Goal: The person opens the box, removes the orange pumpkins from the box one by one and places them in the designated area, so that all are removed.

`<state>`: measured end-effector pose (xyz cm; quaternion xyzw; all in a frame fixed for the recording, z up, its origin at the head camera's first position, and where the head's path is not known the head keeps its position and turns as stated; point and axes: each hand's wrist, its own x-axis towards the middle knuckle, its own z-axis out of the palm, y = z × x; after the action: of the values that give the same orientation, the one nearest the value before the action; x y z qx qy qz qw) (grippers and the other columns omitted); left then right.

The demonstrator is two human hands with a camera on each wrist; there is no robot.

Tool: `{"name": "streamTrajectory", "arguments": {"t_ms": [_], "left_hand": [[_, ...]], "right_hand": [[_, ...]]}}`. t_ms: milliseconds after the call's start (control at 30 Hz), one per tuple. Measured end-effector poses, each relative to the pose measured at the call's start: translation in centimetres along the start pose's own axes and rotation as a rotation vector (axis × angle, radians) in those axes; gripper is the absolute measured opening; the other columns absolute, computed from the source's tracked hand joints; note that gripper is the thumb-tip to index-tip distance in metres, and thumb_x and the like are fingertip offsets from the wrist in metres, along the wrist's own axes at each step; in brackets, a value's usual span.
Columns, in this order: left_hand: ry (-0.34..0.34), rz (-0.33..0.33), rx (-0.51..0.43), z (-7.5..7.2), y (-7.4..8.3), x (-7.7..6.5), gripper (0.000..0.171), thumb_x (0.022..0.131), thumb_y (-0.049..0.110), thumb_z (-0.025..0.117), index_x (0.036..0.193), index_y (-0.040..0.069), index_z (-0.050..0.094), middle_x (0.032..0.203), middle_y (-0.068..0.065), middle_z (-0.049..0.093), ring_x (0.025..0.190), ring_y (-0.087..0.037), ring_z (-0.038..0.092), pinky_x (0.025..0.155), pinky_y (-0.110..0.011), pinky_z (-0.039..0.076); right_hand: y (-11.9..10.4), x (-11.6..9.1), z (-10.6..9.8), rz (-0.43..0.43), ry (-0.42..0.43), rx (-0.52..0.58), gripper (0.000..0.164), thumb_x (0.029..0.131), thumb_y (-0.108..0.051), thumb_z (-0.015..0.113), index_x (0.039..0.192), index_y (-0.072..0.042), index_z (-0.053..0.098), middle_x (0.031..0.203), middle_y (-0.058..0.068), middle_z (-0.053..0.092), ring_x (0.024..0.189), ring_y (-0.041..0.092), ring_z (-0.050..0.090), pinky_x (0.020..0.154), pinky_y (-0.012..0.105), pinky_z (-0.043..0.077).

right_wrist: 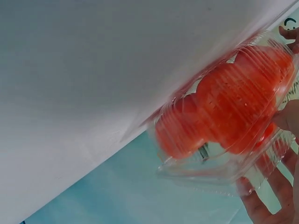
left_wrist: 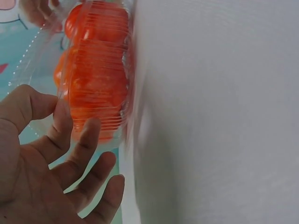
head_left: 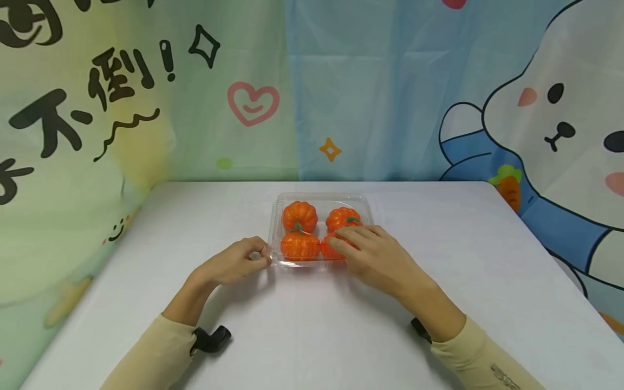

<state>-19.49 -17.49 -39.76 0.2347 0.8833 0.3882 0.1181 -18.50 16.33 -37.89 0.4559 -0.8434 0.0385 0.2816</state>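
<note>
My left hand [head_left: 241, 260] pinches the near left corner of the clear box [head_left: 324, 203] between thumb and forefinger, the other three fingers spread loosely beside its wall. My right hand [head_left: 372, 254] reaches over the box's near right part, bent fingers at the near right pumpkin [head_left: 328, 249] – whether they hold it or only rest there, I cannot tell.

The box sits on the white table [head_left: 317, 325] with four orange pumpkins in it. The near left pumpkin [head_left: 299, 248] is in plain sight, the far left pumpkin [head_left: 298, 214] just behind it; the far right pumpkin [head_left: 336, 218] shows a green stem. My hand hides much of the near right one.

Nearer me than the box are my pale sleeves [head_left: 151, 352] – a black device [head_left: 213, 339] at the left cuff. Beyond the box hangs a printed backdrop [head_left: 351, 97], its big white rabbit [head_left: 526, 124] to the box's right.
</note>
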Motion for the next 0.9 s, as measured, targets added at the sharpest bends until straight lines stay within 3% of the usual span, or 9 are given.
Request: {"name": "streamTrajectory", "arguments": {"t_ms": [233,467,900], "left_hand": [[0.000,0.011,-0.020,-0.1,-0.1,0.0,0.010,0.095,0.012,0.060,0.086,0.012,0.064,0.109,-0.005,0.065,0.109,-0.025,0.053,0.097,-0.044,0.040],[0.003,0.039,-0.029,0.0,-0.2,0.1,0.011,0.094,0.009,0.060,0.085,0.013,0.064,0.108,-0.005,0.065,0.107,-0.025,0.053,0.096,-0.044,0.040],[0.056,0.030,-0.037,0.3,0.0,0.1,0.010,0.094,0.010,0.061,0.085,0.012,0.063,0.108,-0.006,0.065,0.105,-0.023,0.052,0.088,-0.037,0.042]], "right_hand": [[0.6,-1.1,-0.8,0.011,-0.018,-0.015,0.051,0.078,-0.008,0.082,0.125,-0.015,0.065,0.123,0.004,0.069,0.112,0.029,0.068,0.092,0.049,0.055],[1.2,-1.7,-0.8,-0.058,-0.017,-0.014,0.054,0.073,-0.011,0.090,0.121,-0.013,0.065,0.119,0.006,0.070,0.104,0.029,0.069,0.090,0.048,0.056],[1.9,-1.2,-0.9,-0.174,0.017,-0.035,0.049,0.075,-0.004,0.085,0.121,-0.004,0.067,0.114,0.012,0.073,0.100,0.028,0.071,0.085,0.044,0.058]]}}
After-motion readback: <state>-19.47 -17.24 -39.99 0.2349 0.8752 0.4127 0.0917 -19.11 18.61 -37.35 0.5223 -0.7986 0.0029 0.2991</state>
